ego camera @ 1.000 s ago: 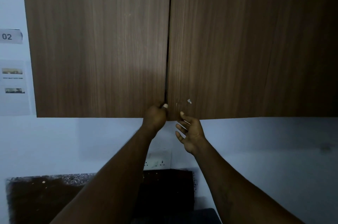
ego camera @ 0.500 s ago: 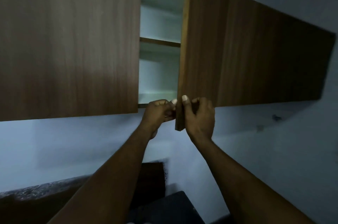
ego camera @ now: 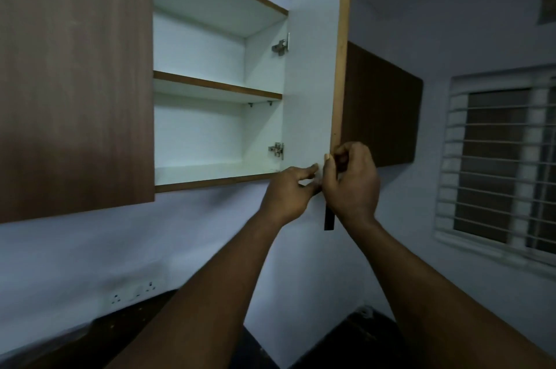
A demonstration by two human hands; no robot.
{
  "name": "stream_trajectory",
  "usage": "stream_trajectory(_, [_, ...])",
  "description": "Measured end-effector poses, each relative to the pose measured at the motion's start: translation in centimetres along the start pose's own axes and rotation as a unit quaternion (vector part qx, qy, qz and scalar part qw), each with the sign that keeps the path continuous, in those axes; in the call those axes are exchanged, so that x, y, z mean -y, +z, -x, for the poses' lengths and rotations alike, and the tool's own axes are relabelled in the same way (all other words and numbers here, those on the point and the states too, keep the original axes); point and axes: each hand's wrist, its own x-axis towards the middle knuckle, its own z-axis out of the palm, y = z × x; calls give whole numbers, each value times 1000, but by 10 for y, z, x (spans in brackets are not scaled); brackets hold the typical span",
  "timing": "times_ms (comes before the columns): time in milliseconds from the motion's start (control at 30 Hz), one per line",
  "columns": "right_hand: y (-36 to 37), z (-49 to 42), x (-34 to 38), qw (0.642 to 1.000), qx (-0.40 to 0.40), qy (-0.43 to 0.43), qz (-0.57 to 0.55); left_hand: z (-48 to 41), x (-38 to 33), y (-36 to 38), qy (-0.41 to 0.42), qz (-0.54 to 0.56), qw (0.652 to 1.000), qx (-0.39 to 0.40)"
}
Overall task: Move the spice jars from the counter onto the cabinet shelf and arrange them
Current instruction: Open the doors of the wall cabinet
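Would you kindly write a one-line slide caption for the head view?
Right hand grips the open cabinet door by its lower edge, left hand touches its inner face; two white shelves show inside.

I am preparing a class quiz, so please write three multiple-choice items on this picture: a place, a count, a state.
1. What does the right hand grip?
A) the lower edge of the open door
B) a cup
C) a drawer knob

2. How many hinges show on the open door?
A) one
B) two
C) four

3. The left door is:
A) closed
B) wide open
C) taken off

Key: 1 A, its fingers curl round that edge; 2 B, one sits high and one low; 3 A, it lies flush and hides its side.
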Motion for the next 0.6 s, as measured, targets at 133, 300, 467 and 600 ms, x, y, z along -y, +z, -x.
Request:
stream_trajectory(133, [-20, -8, -23, 998, 9, -3, 55, -13, 2, 28, 36, -117, 992, 11])
stream_trajectory(300, [-35, -19, -55, 987, 14, 11, 162, -31, 8, 55, 89, -238, 965, 69])
stream_trajectory(467, [-46, -25, -81, 966, 25, 26, 255, -52, 1, 80, 101, -335, 930, 111])
stream_trajectory(600, [-52, -27, -99, 956, 73, -3, 283, -64, -3, 98, 107, -338, 926, 130])
